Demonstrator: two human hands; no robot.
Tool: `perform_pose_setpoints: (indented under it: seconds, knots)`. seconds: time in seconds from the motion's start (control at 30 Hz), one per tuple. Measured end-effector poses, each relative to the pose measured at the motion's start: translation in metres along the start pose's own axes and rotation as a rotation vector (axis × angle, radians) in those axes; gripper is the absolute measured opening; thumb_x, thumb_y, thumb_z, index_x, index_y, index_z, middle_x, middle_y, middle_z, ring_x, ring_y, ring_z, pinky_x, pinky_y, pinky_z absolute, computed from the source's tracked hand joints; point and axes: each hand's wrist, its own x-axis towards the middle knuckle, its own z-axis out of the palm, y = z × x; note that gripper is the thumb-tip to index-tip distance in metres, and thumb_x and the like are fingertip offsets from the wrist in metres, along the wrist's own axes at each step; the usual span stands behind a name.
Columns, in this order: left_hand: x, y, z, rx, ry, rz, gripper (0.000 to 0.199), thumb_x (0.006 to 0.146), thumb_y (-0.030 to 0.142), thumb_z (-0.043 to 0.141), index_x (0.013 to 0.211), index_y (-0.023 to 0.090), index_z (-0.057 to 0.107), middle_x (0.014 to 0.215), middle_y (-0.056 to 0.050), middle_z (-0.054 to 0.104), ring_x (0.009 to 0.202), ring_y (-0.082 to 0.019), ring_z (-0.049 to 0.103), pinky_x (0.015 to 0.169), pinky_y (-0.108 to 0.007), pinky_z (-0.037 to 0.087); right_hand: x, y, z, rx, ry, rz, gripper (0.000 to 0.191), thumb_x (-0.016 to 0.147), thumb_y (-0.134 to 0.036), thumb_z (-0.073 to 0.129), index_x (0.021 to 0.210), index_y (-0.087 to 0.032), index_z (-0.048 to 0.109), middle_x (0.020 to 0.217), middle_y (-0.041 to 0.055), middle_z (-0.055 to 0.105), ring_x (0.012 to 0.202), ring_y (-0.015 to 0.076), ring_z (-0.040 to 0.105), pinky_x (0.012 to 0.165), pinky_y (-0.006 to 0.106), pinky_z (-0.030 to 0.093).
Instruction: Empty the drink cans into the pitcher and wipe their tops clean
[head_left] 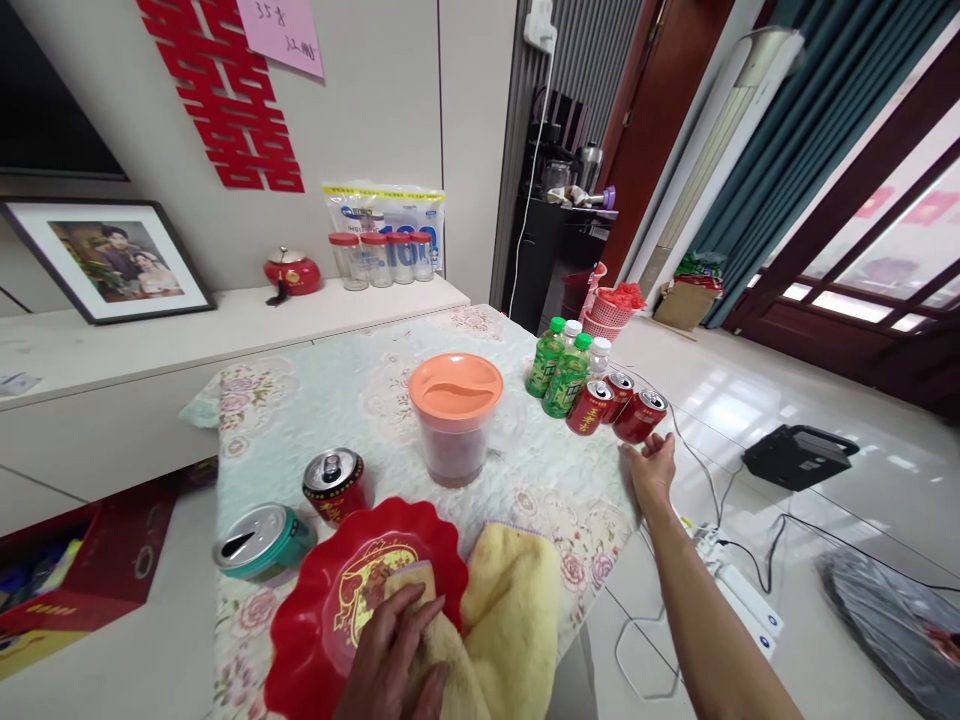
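My left hand (397, 650) presses its fingers on a yellow cloth (517, 600), bunched over a scalloped red plate (300, 640) with a gold pattern. At the table's right edge, my right hand (651, 468) has thumb and fingers apart at the base of the outermost red can (640, 415). Two more red cans (590, 407) stand beside it, near green-capped bottles (566, 378) and white-capped clear bottles (599, 357). A clear pitcher with an orange lid (456, 390) is mid-table. Left of it stand a red can (337, 487) and a teal can (266, 540), both opened.
Behind the floral-covered table (337, 380), a white cabinet (247, 325) holds a framed photo (112, 260), a red pot (292, 275) and red-lidded jars (379, 262). Cables and a power strip (739, 600) lie on the floor at right, near a black case (799, 455).
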Motion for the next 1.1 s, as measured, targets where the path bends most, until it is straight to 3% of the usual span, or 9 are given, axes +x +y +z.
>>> perform_pose_setpoints:
  seconds: [0.1,0.27,0.37,0.47,0.63,0.83,0.9,1.1]
  knots:
    - [0.000,-0.002,0.002,-0.002,0.005,0.027,0.039,0.095,0.032,0.063,0.134,0.030,0.067,0.136,-0.008,0.070,0.126,-0.027,0.070,0.103,-0.034,0.062,-0.023,0.008,-0.004,-0.002,0.029,-0.009,0.039,0.102,-0.041,0.065,0.134,-0.018,0.061,0.133,0.0101,0.062,0.113,0.0235,0.065,0.094,0.045,0.058]
    - [0.003,0.001,0.003,0.028,-0.001,0.085,0.039,0.096,0.032,0.061,0.135,0.028,0.067,0.134,-0.008,0.071,0.124,-0.026,0.071,0.103,-0.032,0.062,-0.067,0.010,-0.013,-0.104,-0.008,-0.117,0.058,0.091,-0.042,0.070,0.141,-0.014,0.055,0.131,0.0156,0.061,0.115,0.0309,0.062,0.102,0.054,0.051]
    - [0.003,0.005,0.002,0.054,-0.025,0.087,0.038,0.098,0.033,0.058,0.134,0.028,0.068,0.133,-0.008,0.072,0.122,-0.026,0.071,0.104,-0.033,0.061,-0.089,0.003,-0.017,-0.201,-0.102,-0.242,0.049,0.086,-0.041,0.059,0.127,-0.013,0.064,0.121,0.0173,0.065,0.117,0.0354,0.057,0.107,0.059,0.043]
    - [0.002,0.004,0.002,0.106,-0.018,0.124,0.039,0.098,0.033,0.057,0.136,0.027,0.066,0.135,-0.008,0.071,0.125,-0.025,0.070,0.107,-0.033,0.059,-0.107,-0.007,-0.015,-0.282,-0.208,-0.365,0.035,0.088,-0.035,0.047,0.108,-0.019,0.071,0.117,0.0160,0.067,0.116,0.0338,0.056,0.107,0.055,0.043]
    - [0.002,0.011,-0.004,0.216,0.064,0.199,0.044,0.096,0.032,0.063,0.140,0.026,0.062,0.136,-0.009,0.071,0.126,-0.028,0.069,0.106,-0.036,0.060,-0.134,-0.021,-0.004,-0.374,-0.326,-0.496,0.035,0.088,-0.027,0.043,0.106,-0.020,0.073,0.123,0.0175,0.066,0.118,0.0341,0.057,0.104,0.052,0.047]
    - [0.014,0.042,-0.042,0.115,0.174,0.075,0.039,0.099,0.024,0.055,0.138,0.021,0.059,0.134,-0.014,0.068,0.126,-0.026,0.067,0.103,-0.037,0.061,-0.141,-0.024,-0.004,-0.359,-0.378,-0.584,0.044,0.088,-0.031,0.039,0.111,-0.011,0.071,0.123,0.0251,0.064,0.119,0.0416,0.056,0.105,0.062,0.044]
    - [0.020,0.044,-0.058,0.080,0.220,-0.027,0.039,0.099,0.019,0.052,0.137,0.021,0.057,0.133,-0.013,0.067,0.125,-0.023,0.067,0.102,-0.036,0.060,-0.137,-0.018,-0.004,-0.411,-0.360,-0.656,0.045,0.089,-0.031,0.038,0.114,-0.012,0.070,0.125,0.0246,0.064,0.120,0.0423,0.056,0.103,0.062,0.046]
    - [0.056,0.011,-0.104,0.095,0.326,-0.239,0.044,0.099,0.020,0.051,0.143,0.022,0.053,0.142,-0.014,0.059,0.134,-0.027,0.058,0.112,-0.046,0.052,-0.131,-0.003,-0.003,-0.557,-0.295,-0.817,0.045,0.090,-0.029,0.037,0.117,-0.012,0.069,0.124,0.0214,0.066,0.116,0.0399,0.061,0.099,0.055,0.051]
